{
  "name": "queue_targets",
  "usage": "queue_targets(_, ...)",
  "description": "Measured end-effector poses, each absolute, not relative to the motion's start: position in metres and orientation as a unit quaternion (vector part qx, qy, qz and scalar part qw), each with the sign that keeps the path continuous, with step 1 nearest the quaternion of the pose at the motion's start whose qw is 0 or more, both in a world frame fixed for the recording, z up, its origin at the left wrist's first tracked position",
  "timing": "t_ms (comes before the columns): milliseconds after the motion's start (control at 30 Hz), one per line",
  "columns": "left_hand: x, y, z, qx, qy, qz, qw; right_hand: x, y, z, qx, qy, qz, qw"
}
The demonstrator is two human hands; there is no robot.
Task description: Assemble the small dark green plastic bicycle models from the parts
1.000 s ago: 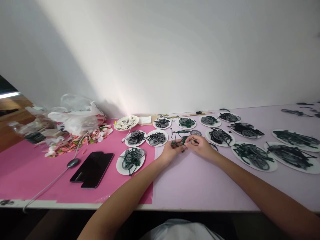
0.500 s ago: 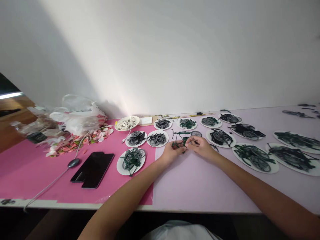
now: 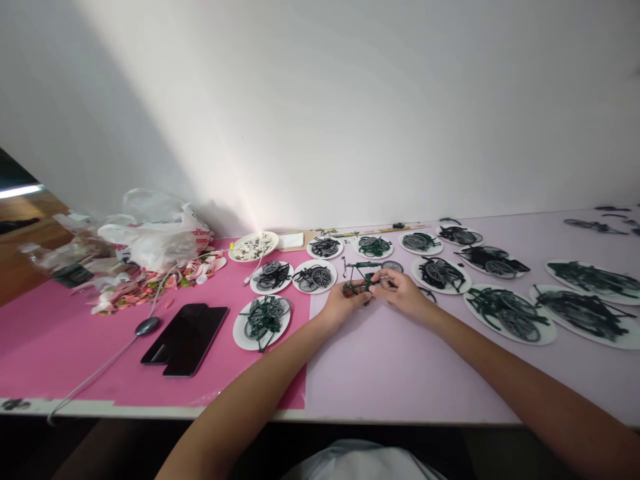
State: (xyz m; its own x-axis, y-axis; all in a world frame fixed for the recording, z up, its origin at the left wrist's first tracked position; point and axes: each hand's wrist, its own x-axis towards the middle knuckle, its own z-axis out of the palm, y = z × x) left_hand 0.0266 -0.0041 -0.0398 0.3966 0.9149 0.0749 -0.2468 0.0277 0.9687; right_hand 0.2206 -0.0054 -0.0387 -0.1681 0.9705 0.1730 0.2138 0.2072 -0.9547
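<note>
A small green toy bicycle (image 3: pixel 361 267) with a grey rear wheel (image 3: pixel 391 266) is between my two hands, above the pale lilac part of the table. My left hand (image 3: pixel 343 303) has its fingers closed round the lower left of the frame. On the other side, my right hand (image 3: pixel 397 292) pinches at the frame near the rear wheel; its fingertips partly hide what they grip. A dark curved piece (image 3: pixel 429 295) lies just right of my right hand. Paper plates of bicycle parts stand close by, such as the plate (image 3: pixel 467 286) on the right.
On the pink cover are a plate of green parts (image 3: pixel 240 341), two dark phones or tablets (image 3: pixel 193 340), a mouse (image 3: pixel 148 326) with a cable, and plastic bags (image 3: pixel 155 240) beside petal-like scraps. A bowl of small white pieces (image 3: pixel 253 247) sits near the wall. Further loaded plates (image 3: pixel 550 327) fill the right.
Both hands stay in nearly the same place on the toy bicycle. The right fingers have shifted very slightly; the whole view has moved a little.
</note>
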Motion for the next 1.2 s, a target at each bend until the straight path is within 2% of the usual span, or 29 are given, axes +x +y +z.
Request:
queue_targets(800, 0.0274, -0.0019, -0.0449, 0.527, 0.325, 0.456, 0.640, 0.2212, -0.0057, -0.0376, -0.464, -0.628, 0.444, 0.439)
queue_targets(1200, 0.0271, -0.0031, -0.0444, 0.522, 0.329, 0.457, 0.640, 0.2196, -0.0079, -0.0344, -0.470, -0.643, 0.416, 0.440)
